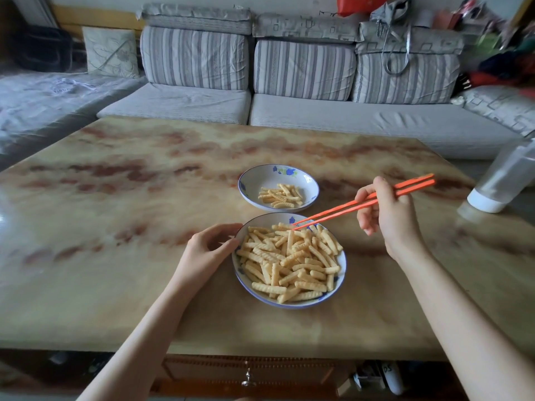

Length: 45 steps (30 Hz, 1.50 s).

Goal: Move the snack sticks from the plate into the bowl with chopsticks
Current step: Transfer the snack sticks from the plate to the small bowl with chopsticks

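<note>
Both hands are working. Left hand (208, 247) is gripping the plate's (341, 274) left rim near the table's (115, 299) front edge. Sticks (289, 261) are mostly lying there, with few in the bowl (260, 178) behind. Right hand's (388, 218) fingers are holding chopsticks (414, 189), their tips narrowing over the pile's far side. A picking step seems underway. Next comes pinching one stick firmly.

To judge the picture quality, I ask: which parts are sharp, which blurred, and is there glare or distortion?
Head view: plate, snack sticks and chopsticks sharp at centre; table smeared at left, bottle blurred at right; pale glare on the table's left edge; wide-angle lens bows the sofa.
</note>
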### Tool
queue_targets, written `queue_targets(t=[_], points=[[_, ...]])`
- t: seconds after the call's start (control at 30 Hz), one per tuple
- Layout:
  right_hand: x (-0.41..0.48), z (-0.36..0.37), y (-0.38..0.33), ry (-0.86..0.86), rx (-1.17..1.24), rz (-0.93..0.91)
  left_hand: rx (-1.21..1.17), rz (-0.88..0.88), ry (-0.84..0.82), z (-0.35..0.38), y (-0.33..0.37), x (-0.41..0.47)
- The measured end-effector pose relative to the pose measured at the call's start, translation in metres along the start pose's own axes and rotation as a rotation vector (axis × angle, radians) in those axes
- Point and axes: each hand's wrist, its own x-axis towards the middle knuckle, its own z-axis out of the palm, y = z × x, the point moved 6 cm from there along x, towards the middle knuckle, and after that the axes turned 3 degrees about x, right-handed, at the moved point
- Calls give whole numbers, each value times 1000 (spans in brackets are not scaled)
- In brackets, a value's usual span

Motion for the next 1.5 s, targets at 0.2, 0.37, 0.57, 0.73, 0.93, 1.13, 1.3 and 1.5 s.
queue_targets(t=[0.2,0.37,0.57,0.73,0.93,1.13,1.3,1.5], points=[[2,-5,-8,86,74,-10,-3,-1,-1,1,1,0],[17,-1,-13,153,138,-47,0,0,-4,0,1,0],[40,22,-6,191,157,-57,3,1,-6,0,1,0],[47,29,6,158,117,-46,0,-1,-2,0,1,0],[35,16,3,166,114,-64,-13,3,-6,0,1,0],[20,9,-6,94,86,-63,-13,3,-10,0,0,0],[8,10,-13,-64,48,-38,-15,5,-10,0,-1,1],[1,0,-27,-130,-10,-37,-13,-4,-6,1,-3,1]])
